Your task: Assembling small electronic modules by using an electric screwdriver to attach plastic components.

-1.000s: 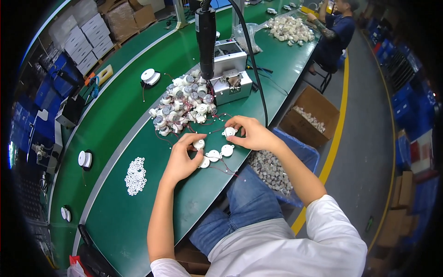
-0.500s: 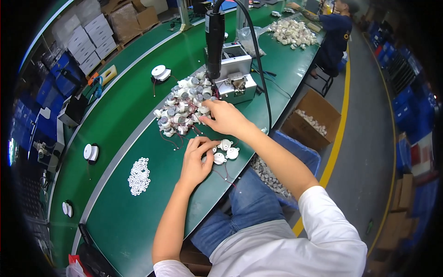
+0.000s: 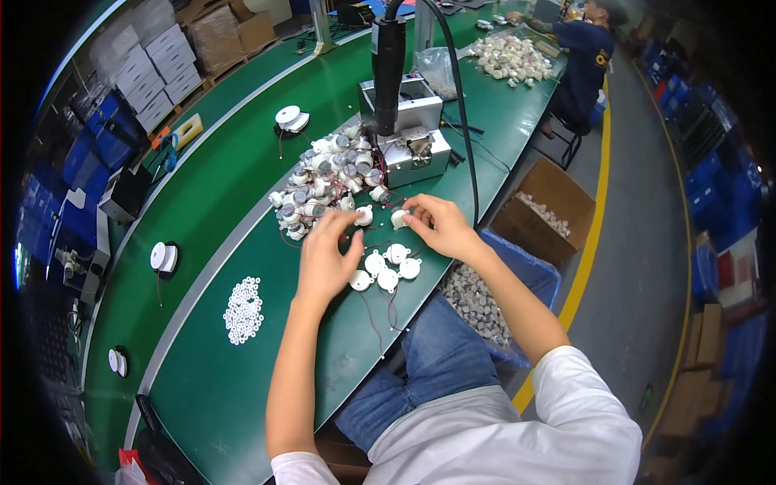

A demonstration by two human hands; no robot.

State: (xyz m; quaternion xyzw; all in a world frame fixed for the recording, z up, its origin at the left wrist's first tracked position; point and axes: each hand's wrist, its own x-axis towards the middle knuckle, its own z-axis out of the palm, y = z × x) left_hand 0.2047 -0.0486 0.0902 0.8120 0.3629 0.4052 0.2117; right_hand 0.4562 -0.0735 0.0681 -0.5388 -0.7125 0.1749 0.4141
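My right hand (image 3: 443, 229) pinches a small white round buzzer (image 3: 399, 218) with thin wires between thumb and fingertips. My left hand (image 3: 325, 257) curls its fingers against another white buzzer (image 3: 364, 215) at the near edge of the pile; its thumb sits just below that piece. The pile of wired buzzers (image 3: 323, 174), white with grey round faces, lies beyond both hands. Between my hands and the table's near edge, several white buzzers (image 3: 388, 280) lie flat in a cluster, with dark red wires trailing toward me.
Small white rings (image 3: 243, 310) lie spread at the left of the green table (image 3: 202, 396). A metal machine (image 3: 416, 153) and a black hanging tool (image 3: 389, 73) stand past the pile. White round pieces (image 3: 164, 258) rest on the green belt. A blue-lined bin (image 3: 517, 279) and a carton (image 3: 537, 174) sit right. A co-worker (image 3: 584, 61) sits beyond.
My right hand has drawn back from the pile with a buzzer. My left hand has moved from the cluster up to the pile, and one more buzzer lies visible in the cluster.
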